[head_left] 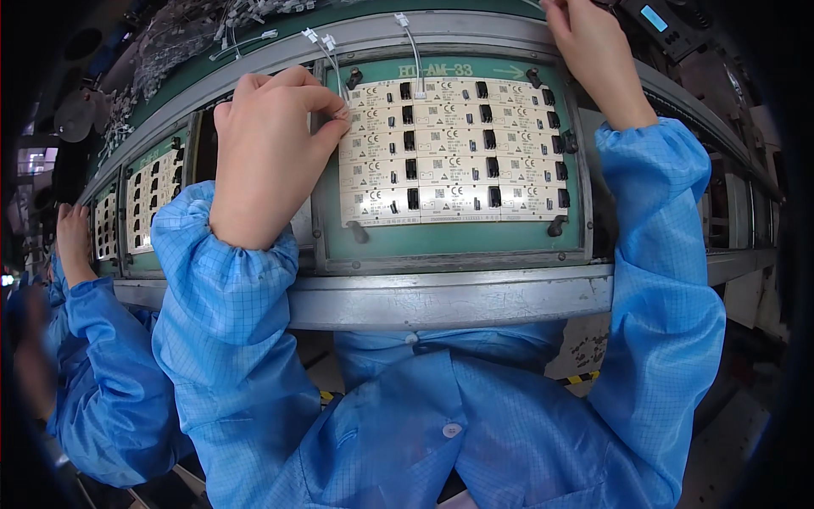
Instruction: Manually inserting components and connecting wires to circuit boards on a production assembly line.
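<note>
L hand has thumb + index nearly closed at far-left corner of white PCB panel, beside thin cable; grip can't be told. R hand curls far right, hold unclear. Black clamps prob. keep panel steady on green fixture plate.

Counting what can be seen: 15 white boards in the big green tray.
Five rows of three boards; 15 big black blocks, one each; five black clips around them; three white plugs by the top edge; one left hand, one right hand, and one co-worker's hand.
</note>
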The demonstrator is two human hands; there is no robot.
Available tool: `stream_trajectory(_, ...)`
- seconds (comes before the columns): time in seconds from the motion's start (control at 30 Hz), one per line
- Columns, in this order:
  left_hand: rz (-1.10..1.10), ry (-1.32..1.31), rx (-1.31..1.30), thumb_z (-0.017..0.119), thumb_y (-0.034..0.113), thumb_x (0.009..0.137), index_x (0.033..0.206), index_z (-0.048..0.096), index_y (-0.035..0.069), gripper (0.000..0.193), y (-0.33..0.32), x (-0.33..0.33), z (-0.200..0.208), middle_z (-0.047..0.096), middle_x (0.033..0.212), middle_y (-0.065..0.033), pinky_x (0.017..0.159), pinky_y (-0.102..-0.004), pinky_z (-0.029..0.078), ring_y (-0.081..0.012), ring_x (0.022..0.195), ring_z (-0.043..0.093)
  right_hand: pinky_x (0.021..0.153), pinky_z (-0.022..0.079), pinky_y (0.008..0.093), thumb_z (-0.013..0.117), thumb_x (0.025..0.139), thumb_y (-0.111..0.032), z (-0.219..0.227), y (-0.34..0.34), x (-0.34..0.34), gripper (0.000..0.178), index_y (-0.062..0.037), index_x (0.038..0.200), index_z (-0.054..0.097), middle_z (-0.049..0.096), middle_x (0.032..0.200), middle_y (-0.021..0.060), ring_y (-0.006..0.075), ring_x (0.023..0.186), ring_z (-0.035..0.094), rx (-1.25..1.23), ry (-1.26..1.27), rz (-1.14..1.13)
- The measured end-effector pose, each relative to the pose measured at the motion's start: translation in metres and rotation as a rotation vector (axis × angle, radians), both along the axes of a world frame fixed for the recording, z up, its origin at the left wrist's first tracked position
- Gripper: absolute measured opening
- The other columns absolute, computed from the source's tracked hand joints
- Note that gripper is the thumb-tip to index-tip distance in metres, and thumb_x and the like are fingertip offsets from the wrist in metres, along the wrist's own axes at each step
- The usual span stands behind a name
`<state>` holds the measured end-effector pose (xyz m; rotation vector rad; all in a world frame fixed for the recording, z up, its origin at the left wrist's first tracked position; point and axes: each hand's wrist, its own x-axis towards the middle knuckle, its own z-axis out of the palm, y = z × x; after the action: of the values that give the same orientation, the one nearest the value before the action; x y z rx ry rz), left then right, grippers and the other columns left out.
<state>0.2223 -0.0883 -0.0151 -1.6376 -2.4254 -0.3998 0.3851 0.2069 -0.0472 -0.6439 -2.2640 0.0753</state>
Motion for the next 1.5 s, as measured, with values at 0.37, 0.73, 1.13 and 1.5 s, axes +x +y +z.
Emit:
stream_trajectory(0.37,-0.043,0.117,0.035,0.075,0.016,0.080,0.084,0.079,0.012,0.007,-0.017,0.015,0.007,0.067,0.097,0.0019,0.086,-0.0442,0.041,-0.0284,0.107,0.056,0.065,0.050,0.0265,0.072,0.088,-0.006,0.024,0.003,0.010,0.022,0.0047,0.106,0.068,0.067,0.081,0.0028,0.0095,0.072,0.062,-0.406,0.198,0.164)
stream_trajectory(0.73,-0.159,0.099,-0.024,0.067,0.026,0.090,0.105,0.079,0.017,0.021,0.070,-0.066,0.038,0.073,0.104,-0.0109,0.091,-0.0464,0.053,-0.0344,0.102,0.066,0.073,0.052,0.0212,0.071,0.095,-0.007,0.061,-0.054,0.024,0.017,-0.0031,0.112,0.072,0.075,0.103,0.0022,0.0086,0.085,0.068,-0.016,0.224,0.326)
stream_trajectory(1.13,-0.527,0.006,0.642,0.063,0.018,0.091,0.104,0.069,0.004,0.020,0.224,-0.102,-0.011,0.074,0.090,-0.0188,0.072,-0.0430,0.057,-0.0293,0.083,0.074,0.073,0.054,0.0226,0.063,0.099,-0.003,0.048,-0.059,0.043,0.022,-0.0014,0.119,0.070,0.071,0.102,0.0030,0.0077,0.083,0.063,-0.749,0.336,0.399)
stream_trajectory(1.5,-0.295,-0.510,0.273,0.068,0.020,0.095,0.109,0.071,0.003,0.022,0.242,-0.194,-0.005,0.074,0.092,-0.0078,0.074,-0.0337,0.053,-0.0174,0.084,0.068,0.069,0.058,0.0314,0.073,0.091,-0.006,0.038,-0.053,0.026,0.012,-0.0036,0.103,0.072,0.075,0.090,0.0099,0.0223,0.078,0.073,-0.004,0.337,0.299)
